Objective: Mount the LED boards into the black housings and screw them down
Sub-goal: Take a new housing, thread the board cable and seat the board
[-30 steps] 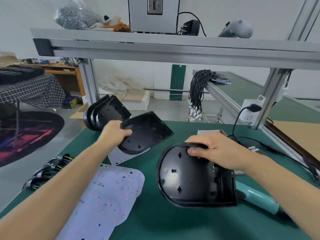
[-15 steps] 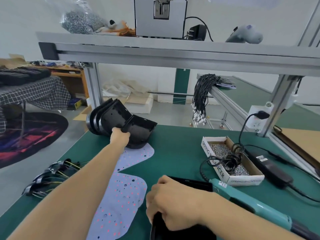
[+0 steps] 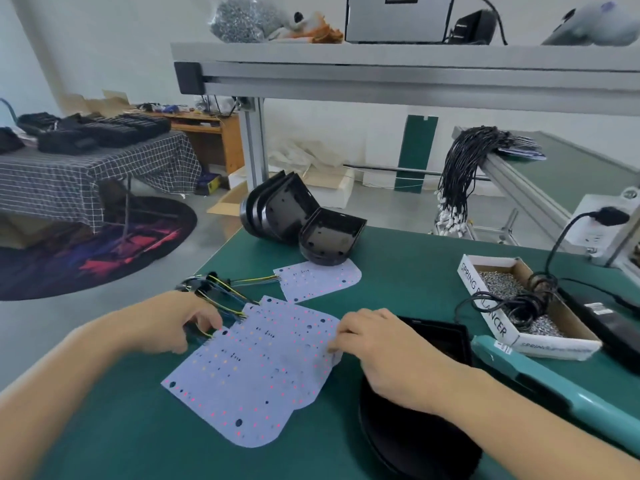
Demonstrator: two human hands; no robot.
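A white LED board [image 3: 258,368] with red and yellow dots lies flat on the green bench [image 3: 408,271] in front of me. My left hand [image 3: 176,322] touches its left edge where the coloured wires [image 3: 221,292] join it. My right hand [image 3: 377,344] pinches the board's right edge. Under my right forearm lies an open black housing [image 3: 436,344], partly hidden. A second LED board [image 3: 318,280] lies farther back. A stack of black housings [image 3: 277,211] leans at the bench's far left, with one more housing [image 3: 329,242] in front of it.
A cardboard box of screws [image 3: 519,306] with a coiled black cable stands at the right. A teal electric screwdriver [image 3: 554,386] lies along the right front. A black power brick [image 3: 599,317] sits beyond it. An aluminium frame shelf [image 3: 381,77] spans overhead.
My left hand let go of the housing at the back stack and came to the near board's wired edge. My right hand left the near housing and took the board's right edge.
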